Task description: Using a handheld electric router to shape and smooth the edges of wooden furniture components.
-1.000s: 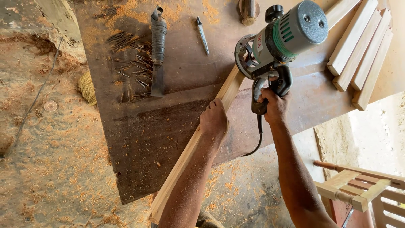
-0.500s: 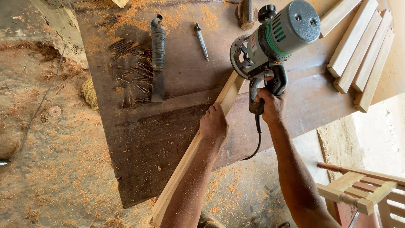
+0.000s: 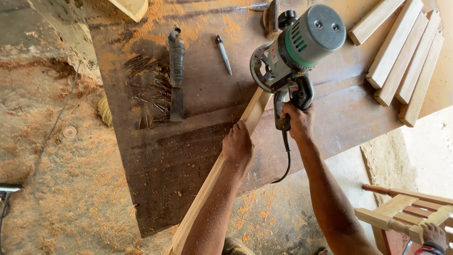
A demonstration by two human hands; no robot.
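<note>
A long pale wooden strip (image 3: 203,191) lies slanted across a dark workbench (image 3: 155,160), its near end past the bench's front edge. My left hand (image 3: 238,144) presses down on the strip near its middle. My right hand (image 3: 297,120) grips the black handle of a grey and green electric router (image 3: 297,52), which is tilted up with its round base at the strip's far end. The router's black cord hangs down from the handle.
A chisel (image 3: 177,75), several loose nails (image 3: 148,87) and a pen-like tool (image 3: 223,53) lie on the bench among orange sawdust. Several cut wooden slats (image 3: 406,61) are stacked at the right. A wooden chair frame (image 3: 406,212) and another person's hand (image 3: 434,234) show bottom right.
The router has shifted a little left and up along the strip. My left hand has stayed on the strip.
</note>
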